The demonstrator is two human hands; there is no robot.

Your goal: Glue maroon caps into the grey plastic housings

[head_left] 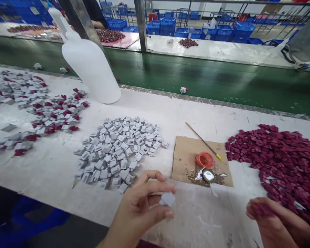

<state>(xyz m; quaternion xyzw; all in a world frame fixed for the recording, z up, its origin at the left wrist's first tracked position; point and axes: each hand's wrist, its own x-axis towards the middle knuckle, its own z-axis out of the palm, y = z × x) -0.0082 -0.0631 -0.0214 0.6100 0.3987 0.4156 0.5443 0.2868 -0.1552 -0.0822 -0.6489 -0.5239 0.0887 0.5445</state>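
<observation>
My left hand (143, 208), fingers curled rightward, pinches a grey piece (167, 199) above the counter (155, 106); my right hand (277, 224), fingertips pointing left, grips a maroon piece (262, 208). Ahead, a red pot (205, 159), contents unclear, and a shiny round cap (208, 175) sit on wet-spotted cardboard (181, 148) beside a yellow-tipped stick (202, 140). A grey pile (121, 148) lies left, a maroon pile (286, 158) right; a white bottle (90, 69) stands behind.

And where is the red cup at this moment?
The red cup is on the cardboard, right of centre in the head view, beside the yellow-tipped stick.
</observation>
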